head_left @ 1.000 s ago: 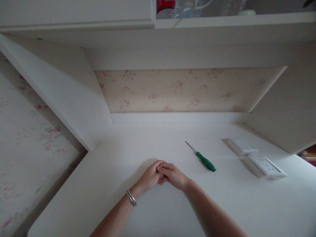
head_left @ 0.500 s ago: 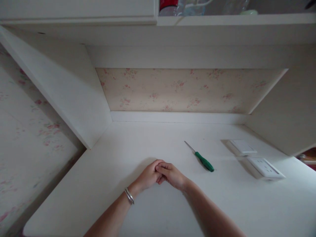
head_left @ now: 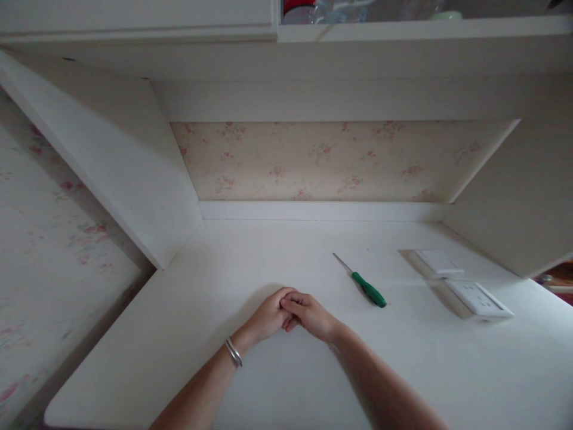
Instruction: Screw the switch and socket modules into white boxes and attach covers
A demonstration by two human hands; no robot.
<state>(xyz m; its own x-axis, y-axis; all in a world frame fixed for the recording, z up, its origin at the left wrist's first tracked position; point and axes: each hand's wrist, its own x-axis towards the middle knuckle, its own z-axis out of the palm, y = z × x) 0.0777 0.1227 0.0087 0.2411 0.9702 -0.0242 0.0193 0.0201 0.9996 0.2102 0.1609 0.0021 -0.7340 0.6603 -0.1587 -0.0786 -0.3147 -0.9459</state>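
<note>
My left hand (head_left: 267, 312) and my right hand (head_left: 314, 316) are clasped together above the white desk top, near its middle. Their fingers are closed and overlap, the right thumb lying over the left fingers; no object shows between them. A silver bangle circles my left wrist. To the right of the hands lies a screwdriver (head_left: 369, 289) with a green handle, its metal shaft pointing to the back left. Neither hand touches it. Farther right are a white wall socket (head_left: 480, 298) and, just behind it, a white wall plate (head_left: 436, 262), whose front details are hard to make out.
The white desk top (head_left: 250, 251) ends at a low strip before flowered wallpaper (head_left: 313, 161). A white side panel (head_left: 116, 155) stands at left, another (head_left: 514, 197) at right. Overhead, a cabinet shelf (head_left: 403, 30) holds clear plastic items and something red.
The view has shifted very slightly, so everything sits a few pixels higher and to the left. My hands stay clasped, and the screwdriver and white plates have not moved on the desk.
</note>
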